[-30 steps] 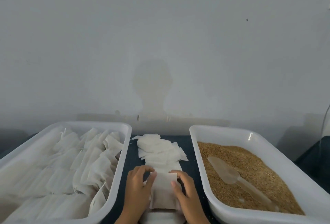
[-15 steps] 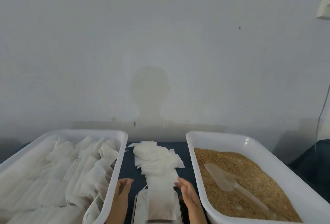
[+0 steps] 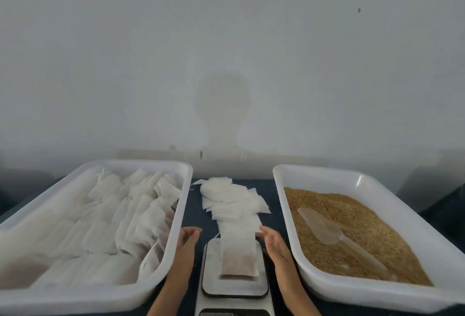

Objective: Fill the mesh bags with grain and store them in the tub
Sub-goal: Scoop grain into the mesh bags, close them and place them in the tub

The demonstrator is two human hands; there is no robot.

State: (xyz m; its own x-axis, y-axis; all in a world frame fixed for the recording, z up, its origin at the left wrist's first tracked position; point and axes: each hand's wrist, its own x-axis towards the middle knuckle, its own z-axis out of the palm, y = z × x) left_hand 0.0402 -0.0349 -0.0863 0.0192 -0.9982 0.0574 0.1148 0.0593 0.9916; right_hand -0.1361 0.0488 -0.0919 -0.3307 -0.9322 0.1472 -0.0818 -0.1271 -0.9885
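White scale (image 3: pixel 234 288) on dark tabletop (image 3: pixel 273 205); pale wall (image 3: pixel 226 51) behind.

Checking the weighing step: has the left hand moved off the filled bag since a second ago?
Yes. The left hand has come off the filled bag on the scale, shifting left toward the bag tub.

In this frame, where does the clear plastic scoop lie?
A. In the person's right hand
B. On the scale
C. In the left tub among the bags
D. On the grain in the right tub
D: the clear plastic scoop lies on the brown grain inside the right white plastic tub, and neither hand touches it.
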